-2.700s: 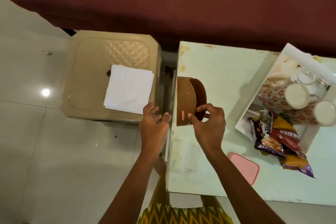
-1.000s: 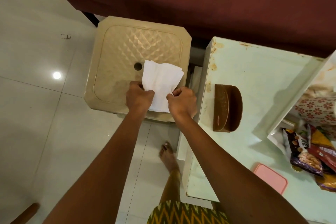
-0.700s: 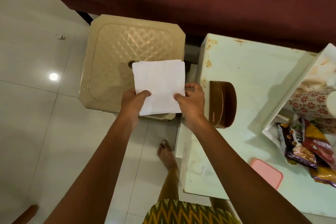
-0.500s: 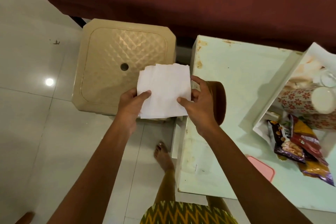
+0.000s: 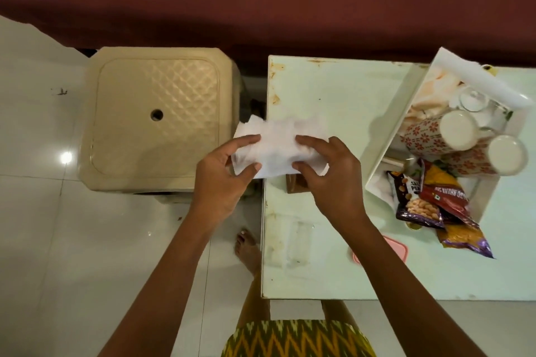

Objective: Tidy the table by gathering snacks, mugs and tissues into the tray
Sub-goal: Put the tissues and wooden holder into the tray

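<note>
Floor: pale glossy tiles, bare foot beside bench edge.
Stool: beige, quilted top with centre hole, left of bench.
Left hand: fingers closed on left end of tissues.
Tissues: white, crumpled, held between both hands above bench's left edge.
Right hand: pinching right end of tissues, covering most of brown holder.
Bench: pale green, worn.
Pink lid: flat, near bench front.
Tray: white, at right; floral mugs lying inside, snack packets spilling over near rim.
</note>
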